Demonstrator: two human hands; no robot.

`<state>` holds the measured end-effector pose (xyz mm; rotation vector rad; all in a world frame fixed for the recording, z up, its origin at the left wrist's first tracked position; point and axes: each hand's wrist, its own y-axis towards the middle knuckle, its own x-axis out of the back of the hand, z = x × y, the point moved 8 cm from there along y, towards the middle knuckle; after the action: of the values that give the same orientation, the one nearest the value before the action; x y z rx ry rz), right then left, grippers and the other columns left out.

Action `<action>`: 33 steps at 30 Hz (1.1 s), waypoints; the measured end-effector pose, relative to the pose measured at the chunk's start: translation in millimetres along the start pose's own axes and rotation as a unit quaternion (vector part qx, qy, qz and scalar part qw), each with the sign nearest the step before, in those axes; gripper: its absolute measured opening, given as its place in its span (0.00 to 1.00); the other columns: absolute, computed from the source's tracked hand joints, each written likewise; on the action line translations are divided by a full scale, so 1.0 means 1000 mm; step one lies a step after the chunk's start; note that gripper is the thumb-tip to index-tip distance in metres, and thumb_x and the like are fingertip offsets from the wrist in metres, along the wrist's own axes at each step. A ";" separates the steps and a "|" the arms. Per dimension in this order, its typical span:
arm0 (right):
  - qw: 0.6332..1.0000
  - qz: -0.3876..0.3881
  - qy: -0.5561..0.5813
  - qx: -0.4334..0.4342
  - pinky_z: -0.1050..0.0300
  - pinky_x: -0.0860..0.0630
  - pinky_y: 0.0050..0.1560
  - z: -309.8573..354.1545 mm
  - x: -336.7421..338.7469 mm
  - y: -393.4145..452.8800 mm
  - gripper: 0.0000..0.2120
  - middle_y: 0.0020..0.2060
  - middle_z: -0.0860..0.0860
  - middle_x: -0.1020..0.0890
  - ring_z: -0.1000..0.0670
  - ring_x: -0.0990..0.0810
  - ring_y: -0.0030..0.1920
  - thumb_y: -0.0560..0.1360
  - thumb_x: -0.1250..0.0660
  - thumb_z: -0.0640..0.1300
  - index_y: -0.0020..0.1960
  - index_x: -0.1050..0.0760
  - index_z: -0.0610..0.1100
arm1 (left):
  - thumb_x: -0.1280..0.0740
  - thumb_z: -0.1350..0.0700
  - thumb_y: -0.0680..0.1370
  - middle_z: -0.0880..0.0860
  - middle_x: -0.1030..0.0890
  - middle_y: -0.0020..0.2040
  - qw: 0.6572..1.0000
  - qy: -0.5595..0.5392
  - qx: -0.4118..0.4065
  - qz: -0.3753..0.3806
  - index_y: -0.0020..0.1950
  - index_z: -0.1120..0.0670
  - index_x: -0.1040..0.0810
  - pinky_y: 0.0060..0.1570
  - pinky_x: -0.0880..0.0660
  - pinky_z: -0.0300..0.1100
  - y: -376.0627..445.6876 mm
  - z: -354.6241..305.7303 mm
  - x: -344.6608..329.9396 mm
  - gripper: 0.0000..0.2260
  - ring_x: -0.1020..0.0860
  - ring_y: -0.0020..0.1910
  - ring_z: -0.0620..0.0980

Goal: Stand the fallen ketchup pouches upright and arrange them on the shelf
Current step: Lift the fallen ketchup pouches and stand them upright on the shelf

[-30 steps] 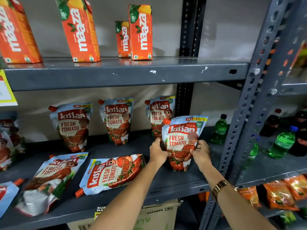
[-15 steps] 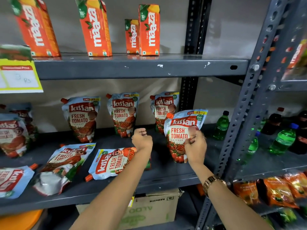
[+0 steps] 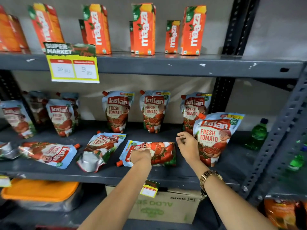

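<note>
Head view: left hand (image 3: 140,156) grips fallen Kissan pouch (image 3: 159,152); right hand (image 3: 187,145) open.

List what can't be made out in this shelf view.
- Head view: whether the left hand grips the fallen pouch; its fingers are hidden behind its own back.
- Pouches at the far left: print blurred; the outermost is cut by the frame edge.
- Price tag: handwriting too faint to read reliably.
- Right hand: hovers empty beside the upright pouch.
</note>
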<state>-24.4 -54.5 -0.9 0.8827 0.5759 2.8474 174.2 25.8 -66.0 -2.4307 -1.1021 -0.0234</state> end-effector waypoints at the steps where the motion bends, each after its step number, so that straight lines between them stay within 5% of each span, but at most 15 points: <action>1: 1.000 0.023 0.001 -0.011 0.52 0.24 0.51 0.000 -0.009 0.003 0.09 0.46 0.41 0.17 0.45 0.19 0.46 0.74 0.34 0.39 0.53 0.22 0.38 | 0.35 0.60 0.76 0.62 0.27 0.67 0.999 -0.014 0.031 0.007 0.67 0.65 0.31 0.65 0.30 0.48 0.002 0.011 0.000 0.21 0.28 0.66 0.61; 5: 0.992 0.113 -0.010 -0.057 0.53 0.27 0.59 -0.005 -0.039 0.007 0.13 0.55 0.41 0.19 0.43 0.22 0.57 0.75 0.35 0.43 0.57 0.23 0.39 | 0.32 0.61 0.72 0.61 0.30 0.68 0.986 -0.114 0.117 0.021 0.69 0.61 0.36 0.64 0.28 0.55 0.006 0.032 -0.001 0.27 0.30 0.65 0.62; 9: 0.978 0.184 -0.031 -0.089 0.54 0.29 0.60 -0.008 -0.055 -0.001 0.13 0.59 0.42 0.20 0.43 0.24 0.61 0.77 0.40 0.44 0.58 0.23 0.41 | 0.34 0.61 0.73 0.63 0.34 0.69 0.987 -0.112 0.118 0.021 0.69 0.62 0.39 0.66 0.30 0.54 0.010 0.035 -0.007 0.27 0.32 0.67 0.61; 15: 0.974 0.168 -0.121 -0.091 0.55 0.26 0.54 0.000 -0.041 -0.005 0.10 0.51 0.44 0.16 0.43 0.21 0.55 0.74 0.37 0.45 0.49 0.19 0.42 | 0.35 0.59 0.76 0.60 0.34 0.71 0.990 -0.098 0.102 -0.004 0.71 0.64 0.38 0.68 0.34 0.44 0.010 0.020 0.003 0.26 0.32 0.68 0.57; 19: 0.965 0.178 -0.159 -0.104 0.58 0.29 0.40 0.001 -0.035 -0.011 0.10 0.37 0.43 0.18 0.42 0.20 0.44 0.69 0.34 0.46 0.33 0.22 0.41 | 0.32 0.60 0.73 0.60 0.27 0.67 0.995 -0.049 0.081 0.011 0.67 0.64 0.31 0.65 0.31 0.45 0.035 0.008 0.001 0.23 0.29 0.66 0.58; 24: 0.950 0.230 -0.049 -0.206 0.60 0.25 0.31 -0.013 -0.050 -0.026 0.16 0.24 0.48 0.20 0.50 0.21 0.26 0.70 0.31 0.47 0.27 0.24 0.42 | 0.29 0.69 0.66 0.65 0.18 0.53 0.997 -0.048 0.052 0.038 0.47 0.66 0.21 0.53 0.23 0.51 0.061 0.008 0.003 0.10 0.20 0.53 0.62; 29: 0.941 0.201 0.019 -0.274 0.54 0.25 0.37 -0.027 -0.060 -0.033 0.17 0.38 0.44 0.21 0.44 0.22 0.40 0.71 0.31 0.53 0.36 0.27 0.40 | 0.25 0.67 0.65 0.65 0.20 0.57 0.993 -0.038 0.080 0.079 0.48 0.66 0.25 0.56 0.23 0.52 0.058 0.012 0.008 0.16 0.21 0.55 0.62; 33: 0.908 0.205 0.126 -0.342 0.61 0.34 0.29 -0.026 -0.073 -0.040 0.11 0.32 0.48 0.24 0.52 0.27 0.32 0.74 0.33 0.44 0.36 0.30 0.40 | 0.27 0.66 0.68 0.64 0.22 0.61 0.994 -0.004 0.061 0.095 0.55 0.65 0.27 0.56 0.27 0.50 0.062 0.010 0.008 0.17 0.25 0.61 0.61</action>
<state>20.2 -41.6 -74.2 0.5475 -0.6600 3.1660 221.8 0.3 -99.0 -2.4156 -0.8453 0.1117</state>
